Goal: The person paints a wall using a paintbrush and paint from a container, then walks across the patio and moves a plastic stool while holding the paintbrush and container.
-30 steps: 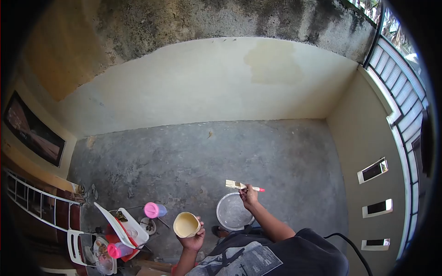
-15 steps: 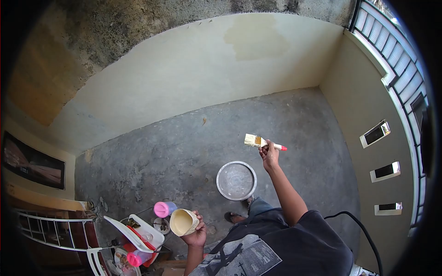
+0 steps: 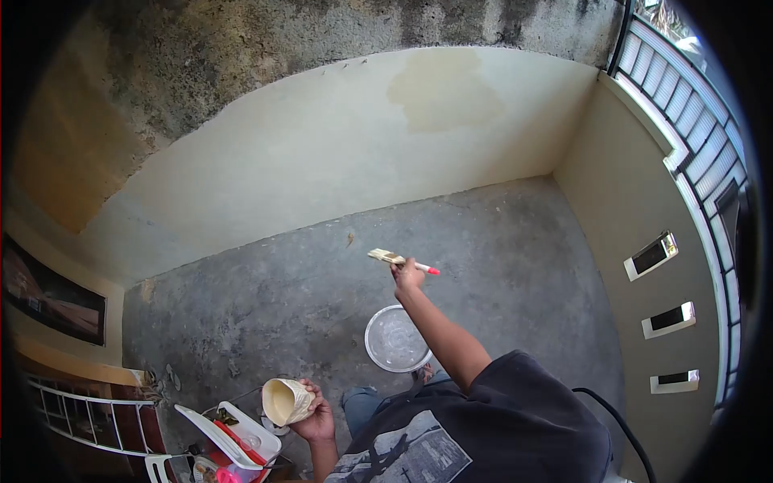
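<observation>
A paintbrush (image 3: 388,257) with pale, paint-coated bristles and a red-tipped handle is gripped in my right hand (image 3: 408,276), its bristles pointing left. My left hand (image 3: 315,414) is wrapped round the side of a cream paint-smeared cup (image 3: 286,401), which is tilted so its mouth shows pale paint inside. Brush and cup are well apart. Beyond the brush rises a wall (image 3: 282,145), cream on its lower part, with a darker beige patch (image 3: 445,88) high up.
A round whitish lid or tray (image 3: 396,340) lies on the grey concrete floor (image 3: 499,241) near my feet. At lower left stand a white container (image 3: 205,431) with items inside and a white metal rack (image 3: 88,410). A black cable (image 3: 624,423) curves at right.
My right hand with the paintbrush has moved left and slightly down, and the brush has turned. The cup in my left hand has shifted left and down. The camera view has tilted slightly up.
</observation>
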